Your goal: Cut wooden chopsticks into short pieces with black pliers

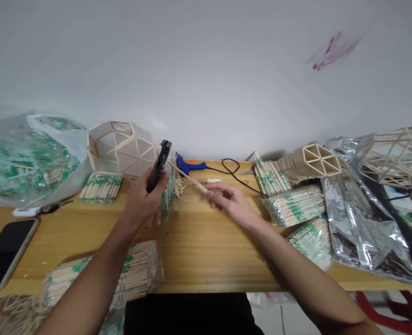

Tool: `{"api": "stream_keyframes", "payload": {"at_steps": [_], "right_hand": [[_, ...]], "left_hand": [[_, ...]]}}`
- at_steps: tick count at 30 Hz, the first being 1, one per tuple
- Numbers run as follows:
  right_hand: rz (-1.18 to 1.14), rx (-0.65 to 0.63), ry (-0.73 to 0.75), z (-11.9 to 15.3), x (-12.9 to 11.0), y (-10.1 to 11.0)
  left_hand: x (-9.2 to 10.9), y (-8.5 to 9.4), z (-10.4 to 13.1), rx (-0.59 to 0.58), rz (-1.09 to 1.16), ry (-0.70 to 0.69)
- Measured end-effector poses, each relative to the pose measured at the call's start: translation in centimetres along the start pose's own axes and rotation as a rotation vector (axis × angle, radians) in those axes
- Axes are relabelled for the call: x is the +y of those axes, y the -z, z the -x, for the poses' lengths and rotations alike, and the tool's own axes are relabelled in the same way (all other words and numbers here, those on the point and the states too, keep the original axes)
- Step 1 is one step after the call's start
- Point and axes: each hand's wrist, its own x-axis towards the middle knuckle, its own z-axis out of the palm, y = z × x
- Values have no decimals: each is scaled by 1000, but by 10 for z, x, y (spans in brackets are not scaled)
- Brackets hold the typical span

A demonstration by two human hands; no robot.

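My left hand (143, 195) is closed around a black hand tool (160, 163), held upright over the table; its exact kind is not clear. Between the fingertips of my right hand (231, 201) are thin wooden chopsticks (195, 183), which point up and left towards the tool but do not touch it. Just behind them lies a blue hot glue gun (191, 166) with a black cord. Short cut stick pieces (179, 187) are piled below the glue gun, beside clear plastic wrappers (167, 200) near my left hand.
Wrapped chopstick packs (296, 204) lie at the right, with another (139, 270) under my left forearm. Wooden lattice frames (122, 149) stand at the back left and far right (397, 156). A phone (9, 253), a bag of wrappers (35, 158) and a silver bag (362, 223) flank the workspace.
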Motion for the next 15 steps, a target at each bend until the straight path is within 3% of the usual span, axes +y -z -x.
{"api": "stream_keyframes", "payload": {"at_steps": [6, 15], "right_hand": [[-126, 48, 20, 0, -2, 3], [-166, 48, 93, -1, -2, 1]], "left_hand": [[0, -5, 2, -24, -138, -35], [3, -15, 9, -313, -264, -131]]}}
